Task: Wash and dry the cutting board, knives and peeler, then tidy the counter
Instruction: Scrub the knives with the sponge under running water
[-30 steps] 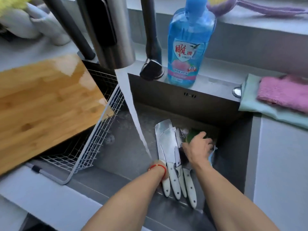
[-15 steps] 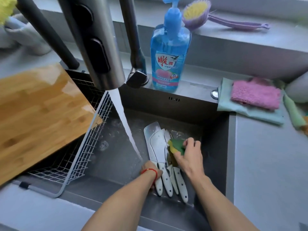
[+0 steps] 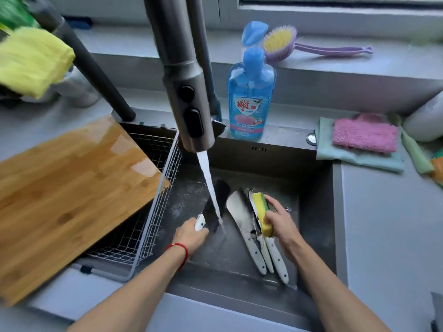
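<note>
My left hand [image 3: 190, 234] grips the white handle of a cleaver [image 3: 217, 207], whose dark-looking blade sits under the running water stream [image 3: 209, 188] in the sink. My right hand [image 3: 279, 220] holds a yellow and green sponge [image 3: 262, 213] just above the other knives [image 3: 254, 236], which lie on the sink floor with white handles pointing toward me. The wet wooden cutting board [image 3: 69, 188] rests tilted across the wire basket [image 3: 158, 207] and left counter. I cannot make out the peeler.
The faucet head [image 3: 189, 104] hangs over the dark sink [image 3: 314, 212]. A blue dish soap bottle [image 3: 250, 99] stands behind it. Pink and teal cloths [image 3: 359, 140] lie at the right, a purple brush [image 3: 287, 44] on the ledge, a yellow cloth [image 3: 28, 61] at upper left.
My left hand has lifted the cleaver away from the other knives and moved it left under the water. My right hand has picked the sponge up off the knives.
</note>
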Available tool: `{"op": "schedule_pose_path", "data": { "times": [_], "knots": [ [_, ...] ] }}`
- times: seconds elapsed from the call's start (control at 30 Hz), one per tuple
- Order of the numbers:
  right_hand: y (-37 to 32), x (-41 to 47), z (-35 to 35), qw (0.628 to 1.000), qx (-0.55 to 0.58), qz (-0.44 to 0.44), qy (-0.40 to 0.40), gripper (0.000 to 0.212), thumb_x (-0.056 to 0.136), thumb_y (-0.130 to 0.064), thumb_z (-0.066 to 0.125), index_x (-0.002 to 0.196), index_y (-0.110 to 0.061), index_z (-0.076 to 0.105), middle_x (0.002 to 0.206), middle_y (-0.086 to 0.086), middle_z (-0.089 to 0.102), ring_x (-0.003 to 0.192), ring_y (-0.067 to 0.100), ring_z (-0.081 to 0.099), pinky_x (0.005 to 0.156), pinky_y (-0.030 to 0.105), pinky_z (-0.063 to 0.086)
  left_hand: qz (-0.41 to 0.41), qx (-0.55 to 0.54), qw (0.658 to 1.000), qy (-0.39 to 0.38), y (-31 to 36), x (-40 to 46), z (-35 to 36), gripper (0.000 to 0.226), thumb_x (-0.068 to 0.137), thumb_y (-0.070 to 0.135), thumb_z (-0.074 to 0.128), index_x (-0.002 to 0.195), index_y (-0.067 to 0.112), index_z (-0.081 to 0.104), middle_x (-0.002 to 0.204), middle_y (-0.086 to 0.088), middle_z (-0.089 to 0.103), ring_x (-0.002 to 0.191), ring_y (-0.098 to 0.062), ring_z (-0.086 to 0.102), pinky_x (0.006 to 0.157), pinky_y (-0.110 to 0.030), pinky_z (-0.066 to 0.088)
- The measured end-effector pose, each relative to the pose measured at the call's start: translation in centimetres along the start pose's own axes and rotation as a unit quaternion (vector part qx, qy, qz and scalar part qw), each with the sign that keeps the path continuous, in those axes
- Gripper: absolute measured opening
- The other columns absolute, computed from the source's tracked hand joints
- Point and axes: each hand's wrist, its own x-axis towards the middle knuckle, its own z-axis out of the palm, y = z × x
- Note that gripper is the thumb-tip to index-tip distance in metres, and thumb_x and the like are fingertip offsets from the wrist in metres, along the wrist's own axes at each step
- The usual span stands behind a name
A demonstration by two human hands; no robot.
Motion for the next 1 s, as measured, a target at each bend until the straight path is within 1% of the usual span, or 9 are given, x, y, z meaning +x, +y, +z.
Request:
{"op": "schedule_pose_path", "data": {
  "times": [0.1,0.17,0.2,0.27,0.4,0.5,0.67,0.83,1.0],
  "knots": [
    [-0.1,-0.7,2.1,0.993,-0.098,-0.070,0.004,0.068,0.071,-0.031,0.052,0.137,-0.050,0.050,0.118,0.001,0.062,0.091,0.014,0.065,0.078,0.037,0.061,-0.022,-0.105,0.994,-0.006,-0.4,-2.1,-1.7,0.022,0.084,0.031,0.057,0.097,0.013,0.060,0.095,-0.030,0.066,0.081,-0.047,0.065,0.061,-0.050,0.052],
    [-0.3,-0.9,3.7,0.977,-0.185,-0.106,-0.004,0.075,0.073,-0.044,0.051,0.147,-0.049,0.038,0.124,-0.001,0.052,0.099,0.001,0.056,0.076,0.008,0.049,-0.027,-0.157,0.987,-0.028,-0.5,-3.4,-2.2,0.030,0.080,0.038,0.057,0.097,0.013,0.058,0.080,-0.028,0.059,0.058,-0.030,0.052,0.049,-0.033,0.039],
    [-0.3,-0.7,4.8,0.969,-0.221,-0.108,-0.013,0.078,0.075,-0.048,0.050,0.151,-0.049,0.032,0.124,-0.001,0.046,0.100,-0.002,0.053,0.074,0.004,0.043,-0.028,-0.174,0.983,-0.042,-0.4,-4.1,-2.1,0.033,0.079,0.043,0.057,0.096,0.013,0.058,0.070,-0.019,0.055,0.051,-0.024,0.045,0.047,-0.027,0.035],
    [0.0,-0.2,7.0,0.956,-0.270,-0.102,-0.044,0.079,0.082,-0.053,0.050,0.156,-0.048,0.021,0.127,0.001,0.035,0.106,0.005,0.052,0.087,0.014,0.040,-0.021,-0.185,0.981,-0.060,0.4,-5.3,-1.6,0.033,0.083,0.047,0.057,0.091,0.016,0.056,0.066,-0.004,0.047,0.048,-0.019,0.039,0.046,-0.024,0.032],
    [0.2,1.6,8.5,0.940,-0.323,-0.105,-0.012,0.070,0.098,-0.053,0.050,0.160,-0.039,0.020,0.140,0.010,0.025,0.122,0.032,0.051,0.106,0.036,0.041,0.025,-0.141,0.989,-0.045,1.8,-6.9,0.5,0.030,0.094,0.043,0.054,0.090,0.013,0.054,0.075,-0.010,0.054,0.056,-0.026,0.046,0.044,-0.026,0.039],
    [-0.9,3.5,6.8,0.938,-0.329,-0.076,0.080,0.061,0.105,-0.047,0.044,0.161,-0.030,0.025,0.145,0.019,0.026,0.127,0.039,0.050,0.106,0.040,0.041,0.040,-0.140,0.988,-0.041,2.4,-7.5,1.3,0.031,0.093,0.044,0.055,0.088,0.014,0.056,0.071,-0.009,0.055,0.049,-0.023,0.046,0.041,-0.024,0.038],
    [2.6,-1.2,6.1,0.900,-0.379,-0.216,-0.014,0.052,0.103,-0.051,0.035,0.153,-0.038,0.037,0.142,0.009,0.031,0.124,0.031,0.051,0.104,0.039,0.046,0.018,-0.179,0.983,-0.046,4.1,-6.9,0.8,0.037,0.096,0.047,0.049,0.086,0.011,0.051,0.072,-0.012,0.049,0.048,-0.023,0.042,0.043,-0.025,0.035],
    [-0.8,2.5,3.8,0.876,-0.447,-0.138,0.115,0.045,0.107,-0.034,0.043,0.152,-0.035,0.044,0.150,0.012,0.035,0.133,0.032,0.042,0.109,0.039,0.041,0.027,-0.154,0.986,-0.056,4.6,-8.0,1.1,0.039,0.095,0.047,0.048,0.071,0.016,0.050,0.060,-0.007,0.048,0.040,-0.021,0.039,0.042,-0.024,0.034],
    [2.7,-1.2,4.6,0.850,-0.440,-0.289,0.017,0.044,0.099,-0.027,0.053,0.142,-0.039,0.056,0.152,0.005,0.045,0.121,0.032,0.048,0.103,0.038,0.043,-0.002,-0.191,0.977,-0.092,5.9,-8.0,-0.3,0.033,0.098,0.042,0.048,0.079,0.014,0.047,0.052,-0.002,0.041,0.037,-0.016,0.033,0.041,-0.019,0.027]
  ]
}}
